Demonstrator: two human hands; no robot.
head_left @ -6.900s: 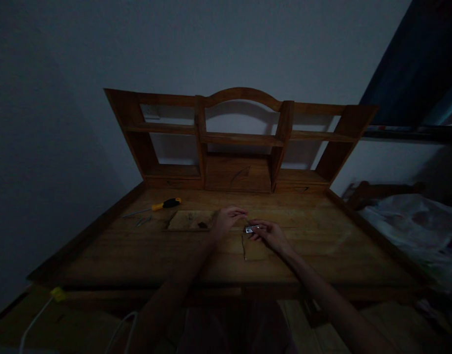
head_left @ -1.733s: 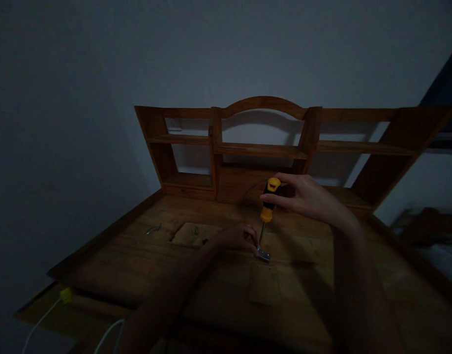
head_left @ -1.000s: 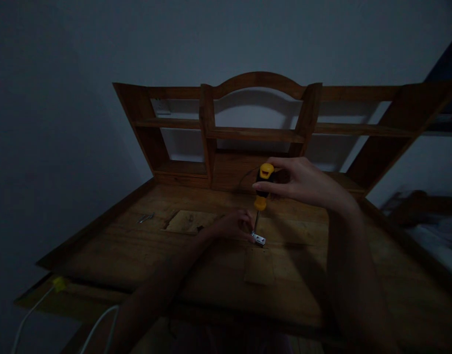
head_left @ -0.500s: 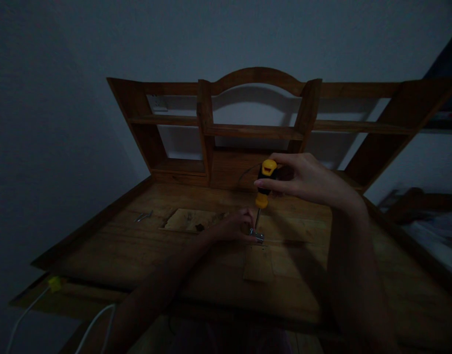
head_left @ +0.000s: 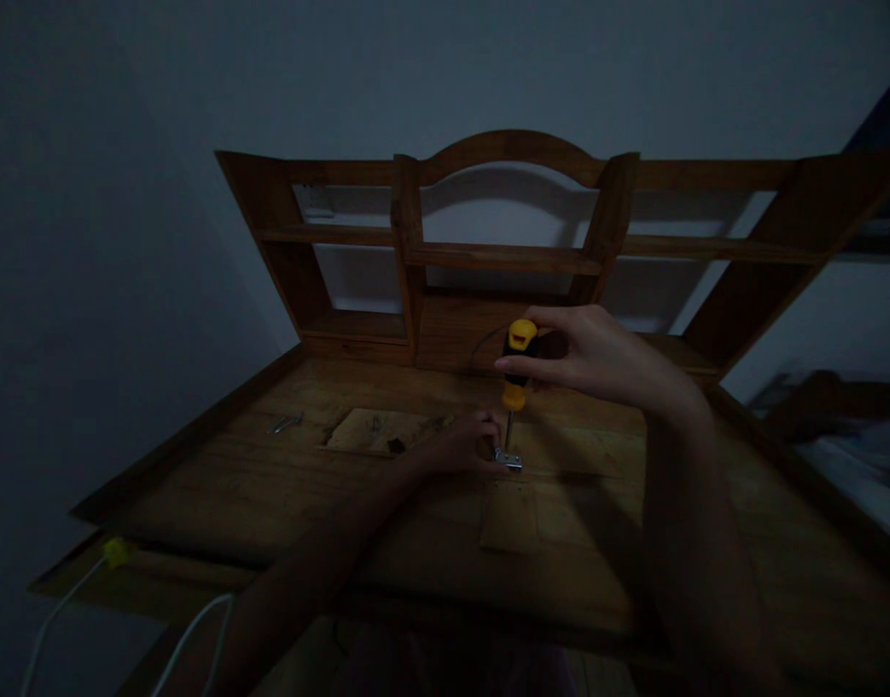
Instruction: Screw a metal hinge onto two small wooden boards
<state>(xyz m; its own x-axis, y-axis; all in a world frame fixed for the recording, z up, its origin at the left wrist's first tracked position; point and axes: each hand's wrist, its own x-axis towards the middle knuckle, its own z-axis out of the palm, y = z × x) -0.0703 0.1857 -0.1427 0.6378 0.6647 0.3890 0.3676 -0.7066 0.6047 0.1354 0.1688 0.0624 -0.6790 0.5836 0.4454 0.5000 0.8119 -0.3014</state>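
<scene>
My right hand (head_left: 571,353) grips a yellow and black screwdriver (head_left: 518,363) by its handle, thumb and fingers wrapped round it. The screwdriver stands nearly upright, its shaft pointing down at a small shiny metal hinge (head_left: 512,463). My left hand (head_left: 468,445) pinches the left end of this hinge, holding it on the wooden desktop. Just in front of the hinge lies a small thin wooden board (head_left: 509,520). Whether the screwdriver tip touches a screw is too dark and small to tell.
A longer, rough-edged wooden board (head_left: 361,431) lies left of my hands. Further left are small metal pieces (head_left: 285,423). A wooden shelf unit (head_left: 503,257) rises at the back of the desk. A white cable (head_left: 67,605) with a yellow end hangs at the front left.
The screwdriver has become slightly more upright, its handle shifting a little left with my right hand. My left hand keeps its pinch on the hinge. The view has shifted slightly.
</scene>
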